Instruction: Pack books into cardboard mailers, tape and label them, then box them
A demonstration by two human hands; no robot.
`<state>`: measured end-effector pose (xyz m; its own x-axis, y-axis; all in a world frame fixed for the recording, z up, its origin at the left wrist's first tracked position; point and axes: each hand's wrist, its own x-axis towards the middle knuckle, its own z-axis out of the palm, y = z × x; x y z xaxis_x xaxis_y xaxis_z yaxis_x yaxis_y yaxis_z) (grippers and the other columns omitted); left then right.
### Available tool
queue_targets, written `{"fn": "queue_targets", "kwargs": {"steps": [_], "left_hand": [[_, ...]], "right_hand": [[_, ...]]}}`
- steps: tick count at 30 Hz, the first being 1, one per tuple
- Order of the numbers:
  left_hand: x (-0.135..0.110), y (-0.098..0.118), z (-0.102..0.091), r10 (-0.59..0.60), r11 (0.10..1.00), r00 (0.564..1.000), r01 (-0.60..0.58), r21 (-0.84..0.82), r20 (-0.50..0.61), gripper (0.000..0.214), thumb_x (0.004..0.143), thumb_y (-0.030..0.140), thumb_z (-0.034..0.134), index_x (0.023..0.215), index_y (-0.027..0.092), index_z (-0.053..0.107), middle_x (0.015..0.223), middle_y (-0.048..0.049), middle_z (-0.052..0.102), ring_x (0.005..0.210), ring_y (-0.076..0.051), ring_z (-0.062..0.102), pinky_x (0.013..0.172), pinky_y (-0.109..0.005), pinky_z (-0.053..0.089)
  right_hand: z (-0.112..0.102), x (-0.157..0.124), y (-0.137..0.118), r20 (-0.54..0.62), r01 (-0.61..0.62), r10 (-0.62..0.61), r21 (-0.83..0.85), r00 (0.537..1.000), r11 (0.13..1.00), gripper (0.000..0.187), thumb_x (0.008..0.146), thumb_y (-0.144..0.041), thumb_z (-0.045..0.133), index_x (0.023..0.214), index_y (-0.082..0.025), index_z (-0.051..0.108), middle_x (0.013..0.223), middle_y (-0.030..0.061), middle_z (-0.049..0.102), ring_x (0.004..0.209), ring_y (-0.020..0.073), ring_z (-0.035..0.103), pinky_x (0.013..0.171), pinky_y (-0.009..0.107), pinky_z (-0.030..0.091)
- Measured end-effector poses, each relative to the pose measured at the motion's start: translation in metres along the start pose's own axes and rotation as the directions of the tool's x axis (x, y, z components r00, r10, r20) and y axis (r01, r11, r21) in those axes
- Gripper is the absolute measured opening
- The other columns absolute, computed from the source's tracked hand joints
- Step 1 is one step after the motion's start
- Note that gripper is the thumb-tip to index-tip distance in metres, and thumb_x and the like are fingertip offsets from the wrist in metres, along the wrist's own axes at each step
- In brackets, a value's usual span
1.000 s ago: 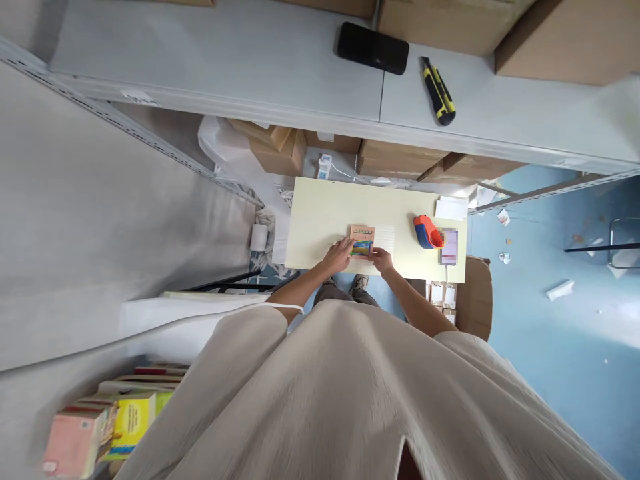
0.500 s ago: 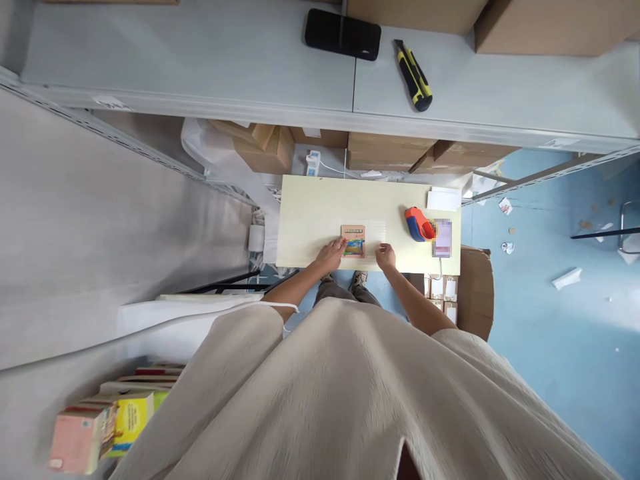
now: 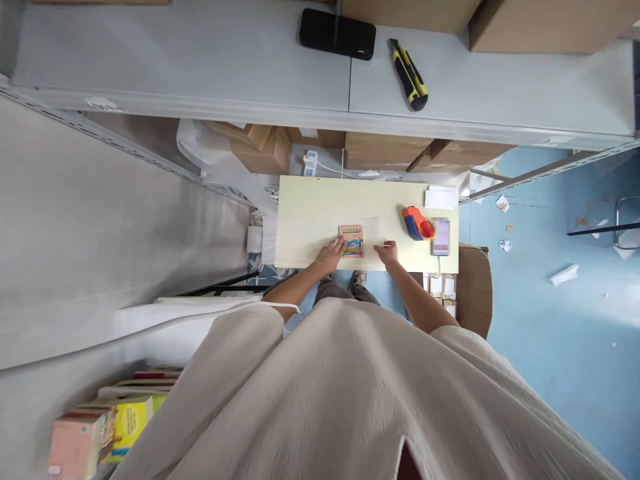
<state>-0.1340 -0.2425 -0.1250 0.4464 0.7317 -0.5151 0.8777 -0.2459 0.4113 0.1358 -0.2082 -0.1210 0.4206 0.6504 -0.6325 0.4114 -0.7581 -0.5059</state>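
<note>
Pale tabletop [image 3: 320,200]: R hand [image 3: 387,252] now off book [image 3: 354,241] vs. before, L hand [image 3: 330,255] still on; can't tell either grip.

I'm seeing open tabletop [image 3: 305,210] beyond the left hand [image 3: 331,254], while the red-and-blue dispenser [image 3: 413,225] and corded device [image 3: 441,238] are obstructing the right end.

light [image 3: 625,293] gleams on blue floor [image 3: 530,333] near gray metal shelving [image 3: 200,63].
</note>
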Motion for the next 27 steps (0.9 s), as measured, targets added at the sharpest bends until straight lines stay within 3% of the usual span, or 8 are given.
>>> {"fn": "queue_targets", "kwargs": {"steps": [3, 8, 10, 13, 18, 22, 27], "left_hand": [[0.0, -0.002, 0.003, 0.018, 1.0, 1.0, -0.018, -0.019, -0.001, 0.093, 0.097, 0.024, 0.056, 0.186, 0.021, 0.029, 0.193, -0.0194, 0.026, 0.171, -0.046, 0.037, 0.126, -0.066, 0.049], [-0.001, -0.003, 0.001, -0.04, 0.997, 0.997, 0.036, -0.066, -0.059, 0.089, 0.101, 0.021, 0.054, 0.186, 0.022, 0.025, 0.192, -0.0224, 0.024, 0.17, -0.044, 0.04, 0.126, -0.063, 0.05], [0.001, -0.004, 0.0, -0.065, 0.992, 0.995, 0.057, -0.115, -0.07, 0.085, 0.103, 0.02, 0.055, 0.184, 0.021, 0.027, 0.189, -0.0243, 0.031, 0.168, -0.042, 0.044, 0.124, -0.058, 0.053], [0.004, -0.005, -0.002, -0.052, 0.983, 0.994, 0.035, -0.178, -0.094, 0.08, 0.103, 0.016, 0.054, 0.18, 0.017, 0.033, 0.181, -0.0241, 0.045, 0.165, -0.037, 0.048, 0.127, -0.053, 0.052], [0.006, -0.012, -0.003, -0.049, 0.969, 0.99, 0.016, -0.245, -0.131, 0.077, 0.099, 0.009, 0.053, 0.175, 0.015, 0.04, 0.174, -0.0216, 0.055, 0.159, -0.032, 0.056, 0.125, -0.046, 0.054], [0.002, -0.013, -0.008, -0.079, 0.954, 0.989, 0.038, -0.296, -0.128, 0.078, 0.1, 0.008, 0.055, 0.176, 0.017, 0.04, 0.165, -0.0193, 0.066, 0.151, -0.031, 0.064, 0.12, -0.043, 0.057], [-0.002, 0.0, -0.021, -0.113, 0.955, 0.973, 0.051, -0.291, -0.201, 0.058, 0.104, 0.01, 0.055, 0.162, 0.014, 0.055, 0.159, -0.0234, 0.065, 0.146, -0.034, 0.065, 0.121, -0.045, 0.055]], "right_hand": [[0.001, -0.003, -0.006, 0.026, 0.04, -0.041, 0.042, 0.999, 0.998, 0.053, 0.07, -0.034, 0.076, 0.121, -0.023, 0.067, 0.099, 0.0049, 0.077, 0.086, 0.0233, 0.072, 0.071, 0.031, 0.056], [0.013, -0.016, -0.023, 0.146, 0.223, -0.222, 0.009, 0.964, 0.975, 0.038, 0.075, -0.036, 0.073, 0.111, -0.025, 0.07, 0.095, 0.0035, 0.077, 0.086, 0.0241, 0.07, 0.075, 0.033, 0.053], [0.022, -0.022, -0.03, 0.194, 0.267, -0.261, -0.004, 0.946, 0.964, 0.035, 0.075, -0.032, 0.074, 0.11, -0.027, 0.071, 0.093, 0.0025, 0.076, 0.085, 0.0237, 0.069, 0.076, 0.033, 0.052], [0.038, -0.03, -0.038, 0.238, 0.286, -0.271, -0.027, 0.933, 0.958, 0.031, 0.075, -0.025, 0.075, 0.106, -0.028, 0.07, 0.089, 0.0013, 0.075, 0.085, 0.0237, 0.069, 0.079, 0.033, 0.052], [0.061, -0.033, -0.042, 0.262, 0.309, -0.283, -0.063, 0.923, 0.949, 0.028, 0.076, -0.021, 0.076, 0.103, -0.029, 0.069, 0.086, 0.0003, 0.075, 0.088, 0.0245, 0.07, 0.086, 0.034, 0.054], [0.069, -0.03, -0.035, 0.309, 0.317, -0.282, -0.07, 0.908, 0.946, 0.026, 0.081, -0.025, 0.075, 0.106, -0.028, 0.072, 0.089, 0.0011, 0.078, 0.091, 0.0245, 0.071, 0.092, 0.035, 0.055], [0.073, -0.022, -0.024, 0.366, 0.318, -0.296, -0.001, 0.882, 0.948, 0.033, 0.081, -0.031, 0.072, 0.113, -0.028, 0.08, 0.096, 0.0009, 0.081, 0.099, 0.0249, 0.073, 0.099, 0.038, 0.059]]}}
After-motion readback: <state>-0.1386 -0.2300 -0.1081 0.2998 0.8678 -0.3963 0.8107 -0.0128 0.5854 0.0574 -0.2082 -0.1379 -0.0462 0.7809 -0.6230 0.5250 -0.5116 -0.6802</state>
